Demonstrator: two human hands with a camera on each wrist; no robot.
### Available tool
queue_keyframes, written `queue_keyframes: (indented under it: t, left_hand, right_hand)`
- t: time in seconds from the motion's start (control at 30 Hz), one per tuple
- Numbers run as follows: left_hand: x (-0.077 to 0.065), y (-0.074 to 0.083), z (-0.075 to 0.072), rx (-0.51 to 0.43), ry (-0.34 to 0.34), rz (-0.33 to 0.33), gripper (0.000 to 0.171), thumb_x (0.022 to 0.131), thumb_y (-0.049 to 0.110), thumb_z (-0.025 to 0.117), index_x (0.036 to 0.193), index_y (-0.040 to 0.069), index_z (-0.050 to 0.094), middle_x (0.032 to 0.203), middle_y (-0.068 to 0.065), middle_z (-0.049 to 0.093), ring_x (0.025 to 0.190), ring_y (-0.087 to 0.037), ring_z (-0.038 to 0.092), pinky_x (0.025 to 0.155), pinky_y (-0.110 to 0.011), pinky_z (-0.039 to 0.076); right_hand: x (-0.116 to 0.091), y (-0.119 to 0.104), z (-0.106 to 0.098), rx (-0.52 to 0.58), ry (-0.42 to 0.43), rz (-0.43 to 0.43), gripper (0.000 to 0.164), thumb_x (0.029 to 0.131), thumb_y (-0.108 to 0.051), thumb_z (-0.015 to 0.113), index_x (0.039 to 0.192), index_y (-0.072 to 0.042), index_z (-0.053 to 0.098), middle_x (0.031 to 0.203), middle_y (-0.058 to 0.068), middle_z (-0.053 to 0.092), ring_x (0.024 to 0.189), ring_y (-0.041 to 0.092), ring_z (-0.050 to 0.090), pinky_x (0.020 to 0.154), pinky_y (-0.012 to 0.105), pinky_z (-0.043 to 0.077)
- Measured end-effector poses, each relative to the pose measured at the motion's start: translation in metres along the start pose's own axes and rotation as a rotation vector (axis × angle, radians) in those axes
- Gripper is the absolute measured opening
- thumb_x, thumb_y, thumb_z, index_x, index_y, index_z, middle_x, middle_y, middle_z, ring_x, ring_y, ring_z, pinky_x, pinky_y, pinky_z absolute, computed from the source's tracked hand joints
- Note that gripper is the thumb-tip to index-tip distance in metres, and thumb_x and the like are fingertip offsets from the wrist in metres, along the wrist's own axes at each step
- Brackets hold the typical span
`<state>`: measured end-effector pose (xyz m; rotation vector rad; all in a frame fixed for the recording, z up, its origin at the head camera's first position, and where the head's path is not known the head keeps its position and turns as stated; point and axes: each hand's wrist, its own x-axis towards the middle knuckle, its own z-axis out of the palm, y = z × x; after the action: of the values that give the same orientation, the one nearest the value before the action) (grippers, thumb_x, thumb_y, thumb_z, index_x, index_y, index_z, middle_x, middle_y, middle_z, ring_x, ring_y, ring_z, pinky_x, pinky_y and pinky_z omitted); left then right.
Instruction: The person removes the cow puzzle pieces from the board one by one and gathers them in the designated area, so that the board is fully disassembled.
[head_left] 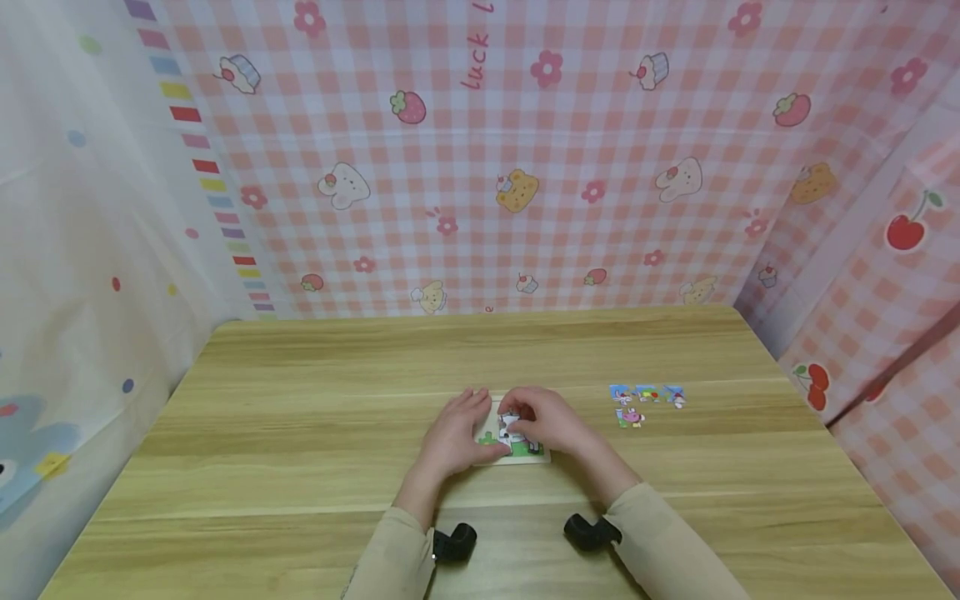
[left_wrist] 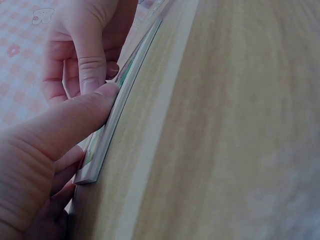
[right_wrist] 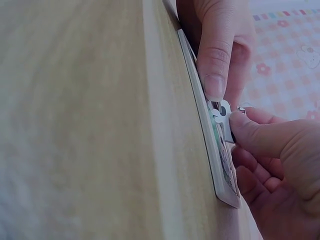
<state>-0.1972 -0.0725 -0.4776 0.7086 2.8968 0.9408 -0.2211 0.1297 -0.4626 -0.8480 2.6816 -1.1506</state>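
Observation:
A small jigsaw puzzle board (head_left: 517, 462) with a pale rim lies flat on the table, with green and white picture parts set in it. My left hand (head_left: 452, 435) rests along its left side, fingers stretched toward the far edge. Its thumb (left_wrist: 95, 107) presses down near the board's front edge. From the right, my right hand (head_left: 551, 418) pinches a white puzzle piece with black marks (right_wrist: 225, 120) between thumb and fingers. That piece stands tilted over the board, right by the left thumb tip. The hands hide part of the picture.
To the right of the board lie several loose puzzle pieces (head_left: 647, 394) in two short rows. The wooden table (head_left: 315, 400) ends at a pink checked cloth (head_left: 480, 225) behind. A dark wrist-worn device (head_left: 454, 543) sits at each sleeve cuff.

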Motion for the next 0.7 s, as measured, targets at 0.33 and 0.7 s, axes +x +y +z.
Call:
queue_keyframes:
  t: [0.33, 0.7]
  left_hand:
    - [0.0001, -0.0005, 0.0001, 0.002, -0.002, 0.0, 0.083, 0.079, 0.041, 0.082, 0.141, -0.005, 0.05, 0.152, -0.015, 0.042, 0.144, -0.035, 0.029, 0.119, -0.045, 0.02]
    - [0.0, 0.001, 0.0, 0.007, 0.001, -0.007, 0.085, 0.078, 0.041, 0.083, 0.141, -0.005, 0.049, 0.152, -0.015, 0.041, 0.144, -0.036, 0.029, 0.119, -0.046, 0.018]
  right_hand:
    - [-0.0019, -0.0009, 0.0024, 0.06, 0.015, 0.039, 0.021, 0.089, -0.004, 0.072, 0.107, -0.014, 0.067, 0.084, -0.007, 0.059, 0.077, 0.012, 0.054, 0.071, 0.029, 0.048]
    - [-0.0097, 0.0006, -0.0067, 0.119, 0.069, 0.048, 0.019, 0.089, -0.005, 0.072, 0.105, -0.011, 0.066, 0.084, -0.005, 0.061, 0.077, 0.013, 0.056, 0.072, 0.028, 0.049]
